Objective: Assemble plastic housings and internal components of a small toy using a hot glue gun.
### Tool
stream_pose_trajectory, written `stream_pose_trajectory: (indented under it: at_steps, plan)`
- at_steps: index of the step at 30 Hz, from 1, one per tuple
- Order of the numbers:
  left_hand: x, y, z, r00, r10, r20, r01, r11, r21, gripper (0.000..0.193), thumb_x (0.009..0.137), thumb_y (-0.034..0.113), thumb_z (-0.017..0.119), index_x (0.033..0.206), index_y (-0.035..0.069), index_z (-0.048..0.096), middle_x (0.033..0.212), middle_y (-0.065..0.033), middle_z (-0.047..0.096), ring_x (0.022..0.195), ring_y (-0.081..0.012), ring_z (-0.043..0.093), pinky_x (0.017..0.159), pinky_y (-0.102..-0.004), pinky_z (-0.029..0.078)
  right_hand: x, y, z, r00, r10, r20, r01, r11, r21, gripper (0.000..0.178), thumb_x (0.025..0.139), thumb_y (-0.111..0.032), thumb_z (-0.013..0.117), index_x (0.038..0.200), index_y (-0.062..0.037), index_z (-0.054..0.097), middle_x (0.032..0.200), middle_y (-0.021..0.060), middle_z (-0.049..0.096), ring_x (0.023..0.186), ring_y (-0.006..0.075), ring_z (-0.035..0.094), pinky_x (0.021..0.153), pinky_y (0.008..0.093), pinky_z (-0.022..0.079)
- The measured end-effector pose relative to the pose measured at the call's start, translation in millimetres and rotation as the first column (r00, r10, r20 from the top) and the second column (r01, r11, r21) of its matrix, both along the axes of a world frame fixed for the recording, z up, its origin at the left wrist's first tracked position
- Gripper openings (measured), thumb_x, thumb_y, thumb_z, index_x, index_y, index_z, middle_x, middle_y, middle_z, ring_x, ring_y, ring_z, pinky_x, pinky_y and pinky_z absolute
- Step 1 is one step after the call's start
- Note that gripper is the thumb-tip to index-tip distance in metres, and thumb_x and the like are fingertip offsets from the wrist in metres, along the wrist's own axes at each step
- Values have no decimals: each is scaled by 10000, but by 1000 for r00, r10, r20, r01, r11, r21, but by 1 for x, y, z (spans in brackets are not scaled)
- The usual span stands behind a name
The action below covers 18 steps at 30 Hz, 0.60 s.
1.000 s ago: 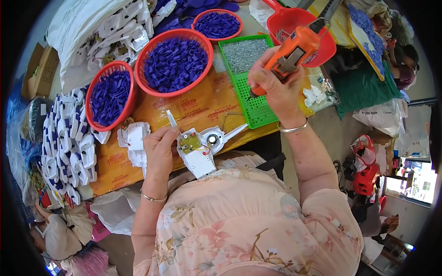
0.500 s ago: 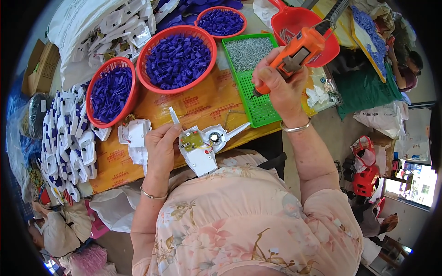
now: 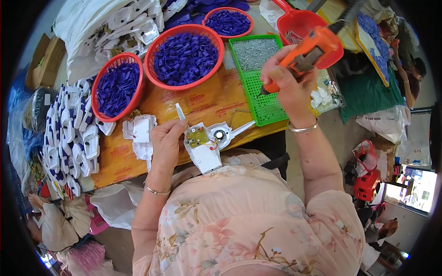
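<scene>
My right hand (image 3: 291, 87) is wrapped around an orange electric screwdriver (image 3: 301, 57), raised over the green perforated tray (image 3: 267, 115) with its tip pointing down to the left. Small silver screws (image 3: 258, 54) fill the far part of that tray. At the table's front edge lies a white plastic housing half (image 3: 202, 158), carrying a green circuit board (image 3: 196, 137) and a round speaker (image 3: 220, 135). My left hand (image 3: 166, 140) pinches the housing's left side, where a narrow white prong sticks out past the fingers. Another white housing piece (image 3: 142, 133) rests left of that hand.
Red baskets of purple plastic parts (image 3: 184, 83) stand across the table's far side. White-and-purple assembled pieces (image 3: 69, 138) are heaped at the left. A red scoop (image 3: 294, 20) lies beyond the tray. Other people sit at the far right and lower left.
The view has shifted slightly, so the table things appear a little further right. The screwdriver stays in my right hand above the tray, and my left hand keeps its pinch on the housing.
</scene>
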State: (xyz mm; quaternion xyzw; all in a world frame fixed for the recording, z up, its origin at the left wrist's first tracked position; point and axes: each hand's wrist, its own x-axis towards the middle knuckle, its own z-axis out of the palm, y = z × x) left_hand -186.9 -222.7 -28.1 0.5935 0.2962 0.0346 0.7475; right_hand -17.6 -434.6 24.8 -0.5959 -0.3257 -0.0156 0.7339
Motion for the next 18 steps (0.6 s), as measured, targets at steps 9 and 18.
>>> stream_pose_trajectory:
  at_steps: [9, 18]
  plan:
    - [5, -1, -3, 1000, -20, 0, 20, 999, 26, 239, 862, 158, 593, 687, 8, 655, 531, 35, 504, 424, -37, 387, 391, -215, 257, -44, 29, 43, 966, 247, -76, -244, 968, 57, 526, 747, -374, 780, 993, -71, 428, 752, 57, 529, 602, 179, 529, 568, 318, 468]
    - [4, 2, -18, 989, -52, 139, 53, 999, -1, 232, 866, 162, 594, 700, 16, 665, 554, 33, 515, 444, -30, 390, 402, -208, 262, -71, 86, 23, 876, 471, -102, -447, 874, 193, 620, 666, -324, 859, 1006, -39, 426, 798, 74, 578, 714, 168, 573, 641, 284, 487]
